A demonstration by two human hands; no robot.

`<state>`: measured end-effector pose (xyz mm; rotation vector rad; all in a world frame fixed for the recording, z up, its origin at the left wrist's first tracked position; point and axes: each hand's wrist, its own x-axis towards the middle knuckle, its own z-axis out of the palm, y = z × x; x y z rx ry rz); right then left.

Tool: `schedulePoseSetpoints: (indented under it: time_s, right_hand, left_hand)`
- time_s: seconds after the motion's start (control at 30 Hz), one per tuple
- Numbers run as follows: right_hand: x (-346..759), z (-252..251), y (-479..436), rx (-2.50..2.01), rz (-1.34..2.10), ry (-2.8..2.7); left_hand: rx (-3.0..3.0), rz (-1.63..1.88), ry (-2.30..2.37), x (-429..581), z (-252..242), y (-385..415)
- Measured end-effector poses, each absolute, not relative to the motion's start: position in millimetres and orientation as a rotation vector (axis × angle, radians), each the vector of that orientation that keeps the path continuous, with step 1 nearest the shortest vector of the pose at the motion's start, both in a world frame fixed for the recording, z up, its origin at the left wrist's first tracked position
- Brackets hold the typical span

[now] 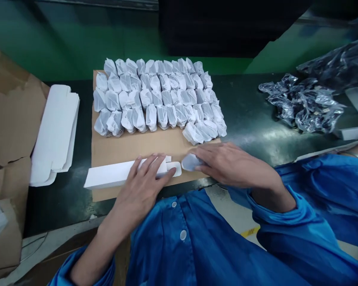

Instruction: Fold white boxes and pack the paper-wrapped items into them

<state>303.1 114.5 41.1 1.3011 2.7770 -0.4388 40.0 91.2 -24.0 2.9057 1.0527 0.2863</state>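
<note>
A long white box point(110, 175) lies on the cardboard sheet point(164, 139), its end flap open toward the right. My left hand point(146, 174) is wrapped over the box near that open end, thumb by the flap. Just right of the flap, my right hand point(226, 163) grips a small item in a whitish translucent wrapper point(191, 162), pointed at the box opening. What is inside the wrapper is hidden. Behind both hands, several rows of similar wrapped items point(155, 97) stand packed together on the sheet.
Flattened white cartons point(55, 131) are stacked at the left, beside a large brown cardboard box point(12, 119). Dark items in clear plastic bags point(304, 103) lie on the dark green table point(241, 107) at the right. A co-worker's blue sleeve point(331, 186) is close on my right.
</note>
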Motion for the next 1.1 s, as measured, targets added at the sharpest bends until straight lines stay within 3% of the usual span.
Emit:
schedulePoseSetpoints:
  time_s: [0.07, 0.23, 0.37, 0.47, 0.53, 0.6, 0.83, 1.0, 1.1]
  right_hand:
    - [314.9, 30.3, 98.6, 1.413, -0.453, 2.735]
    - [322.3, -11.9, 69.2, 1.863, -0.105, 2.745]
    - [322.5, -24.4, 66.5, 2.010, -0.298, 2.851]
    - [317.2, -18.5, 69.9, 2.120, -0.714, 2.962]
    - [309.3, -14.8, 72.4, 1.965, -1.048, 3.038]
    - [298.2, -16.4, 74.9, 1.768, -1.150, 3.095]
    - [244.8, -43.7, 62.4, 1.781, -0.423, 3.082]
    - [229.5, -44.9, 52.1, 2.176, -0.427, 3.067]
    - [226.7, -41.2, 53.7, 2.192, -0.551, 3.113]
  left_hand:
    - [2.866, 0.335, 1.054, 41.5, -27.4, 92.3]
    - [2.821, 0.481, 0.972, 37.1, -27.8, 95.0]
    - [2.817, 0.523, 0.918, 37.9, -26.7, 98.7]
    - [2.801, 0.547, 0.889, 36.6, -27.0, 99.9]
    - [2.787, 0.560, 0.867, 34.4, -27.3, 99.3]
    - [2.777, 0.555, 0.848, 31.9, -27.6, 98.1]
    - [2.789, 0.509, 0.887, 25.0, -31.2, 96.2]
    - [2.788, 0.601, 0.924, 22.1, -32.9, 94.8]
    - [2.795, 0.686, 0.959, 22.4, -37.4, 94.9]
